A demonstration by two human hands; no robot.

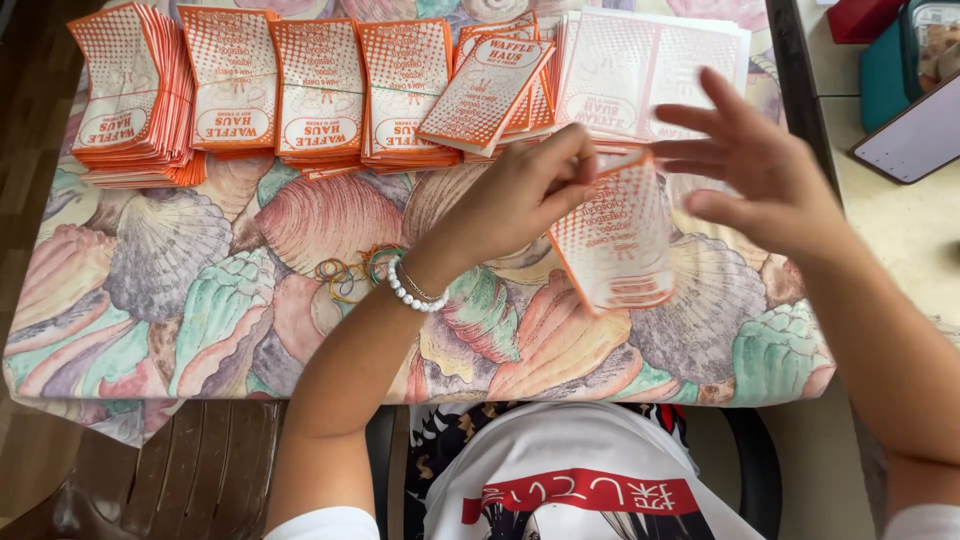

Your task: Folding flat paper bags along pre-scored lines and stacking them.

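The left hand (520, 195) pinches the top edge of a single orange-and-white paper bag (612, 240) between thumb and fingers, holding it up over the table so that it hangs tilted just below and to the right of the knuckles. A white bead bracelet (412, 292) sits on that wrist. The right hand (760, 165) is open, fingers spread and blurred, just beside the bag's upper right corner; whether it touches the paper cannot be told.

Just left of the left wrist, a small heap of coloured rubber bands (350, 272) lies on the shell-patterned tablecloth (180, 300); they overlap too much to count.

Beyond both hands, along the far edge of the table, stand the stacks of the same flat paper bags. Five orange stacks (320, 95) can be counted in a row to the far left of the left hand, the fifth with one loose bundle (485, 92) lying askew on top. Straight beyond the fingers lies one paler, wider pile (650, 65), its bags turned pale side up. None of the bags shows any contents; all lie flat.

Far right of the right hand, off the cloth, a teal container (890, 70) stands by a red object (860, 18) and a flat grey-edged board (915, 140).
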